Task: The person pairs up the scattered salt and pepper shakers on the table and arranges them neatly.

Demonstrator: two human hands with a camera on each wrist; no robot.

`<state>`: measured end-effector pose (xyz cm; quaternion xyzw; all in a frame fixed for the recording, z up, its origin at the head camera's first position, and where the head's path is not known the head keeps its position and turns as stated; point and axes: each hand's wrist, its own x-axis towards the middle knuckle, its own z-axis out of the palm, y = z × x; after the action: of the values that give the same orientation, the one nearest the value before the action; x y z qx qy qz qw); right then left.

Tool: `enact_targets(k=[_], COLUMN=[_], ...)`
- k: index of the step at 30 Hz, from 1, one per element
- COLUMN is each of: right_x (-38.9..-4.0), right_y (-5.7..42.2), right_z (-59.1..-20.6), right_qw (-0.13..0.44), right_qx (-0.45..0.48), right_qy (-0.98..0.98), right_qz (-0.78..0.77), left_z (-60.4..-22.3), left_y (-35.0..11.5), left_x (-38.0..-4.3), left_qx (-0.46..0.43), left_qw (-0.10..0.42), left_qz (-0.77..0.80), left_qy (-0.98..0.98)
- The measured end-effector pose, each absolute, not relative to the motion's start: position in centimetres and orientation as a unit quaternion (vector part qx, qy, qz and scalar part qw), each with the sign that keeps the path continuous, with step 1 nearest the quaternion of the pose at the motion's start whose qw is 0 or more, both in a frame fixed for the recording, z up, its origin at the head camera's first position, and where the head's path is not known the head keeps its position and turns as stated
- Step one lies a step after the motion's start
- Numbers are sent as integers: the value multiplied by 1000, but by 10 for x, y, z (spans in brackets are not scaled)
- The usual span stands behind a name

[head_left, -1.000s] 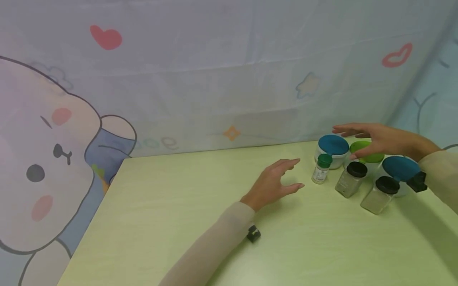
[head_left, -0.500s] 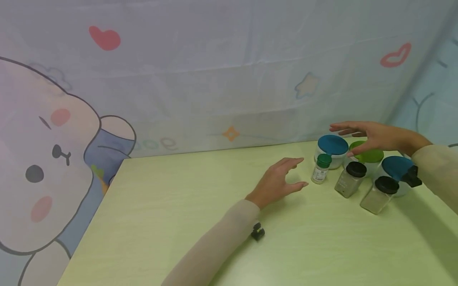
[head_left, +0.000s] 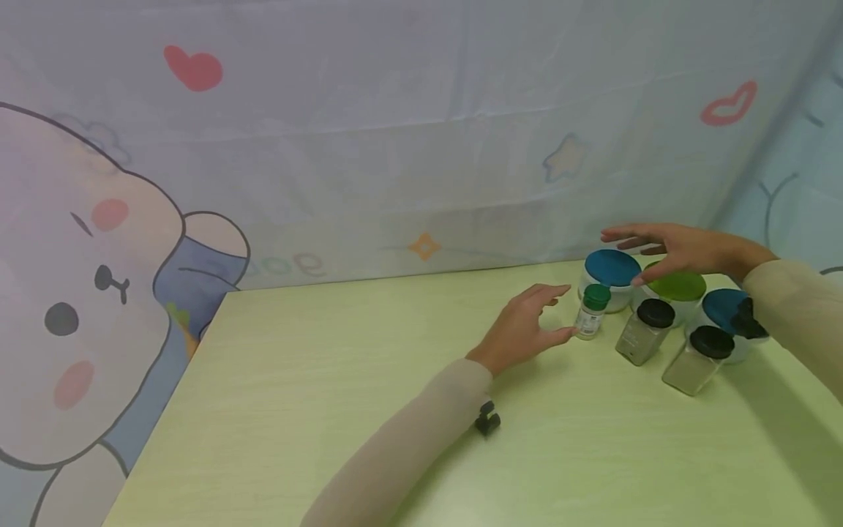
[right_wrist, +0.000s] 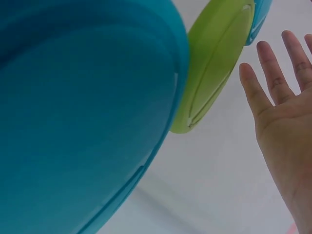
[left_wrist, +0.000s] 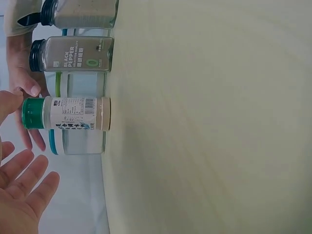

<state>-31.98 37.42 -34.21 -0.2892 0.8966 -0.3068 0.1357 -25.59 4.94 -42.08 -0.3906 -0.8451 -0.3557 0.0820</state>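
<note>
My left hand (head_left: 523,329) is beside a small spice bottle (head_left: 590,313) with a green cap, its thumb and fingers spread around the bottle's left side. In the left wrist view, the open fingers face the labelled bottle (left_wrist: 73,113), and the thumb tip overlaps its cap. My right hand (head_left: 691,249) hovers with spread fingers above a round container with a green lid (head_left: 678,287); its fingertips reach over the neighbouring blue-lidded container (head_left: 612,268). In the right wrist view, the right palm (right_wrist: 292,131) holds nothing.
A square glass black pepper jar (head_left: 642,338) with a black lid stands right of the spice bottle. A similar black-lidded jar (head_left: 697,366) is farther right. Behind it, under the right sleeve, is another blue-lidded container (head_left: 721,307). A printed cloth (head_left: 369,146) hangs behind the table (head_left: 316,366).
My left hand has moved right, up to the spice bottle. The right hand has drifted slightly left over the lidded containers. The bottle and jars have stayed put.
</note>
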Motion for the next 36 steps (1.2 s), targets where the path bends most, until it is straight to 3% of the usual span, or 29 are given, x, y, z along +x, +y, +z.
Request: enact_targets(k=[15,36], right_x=[-330,-335], right_y=[372,375], right_z=[-351,-351], right_qw=[165,201], right_qx=[-286,-296], right_qy=[892,889], right_qz=[-309,-286], left_z=[-420,-420], left_y=[65,90], left_x=[-257,-258], left_qx=[-354,-347], left_qw=[13,-3], left_qz=[-421,-445], left_qy=[-835,-825])
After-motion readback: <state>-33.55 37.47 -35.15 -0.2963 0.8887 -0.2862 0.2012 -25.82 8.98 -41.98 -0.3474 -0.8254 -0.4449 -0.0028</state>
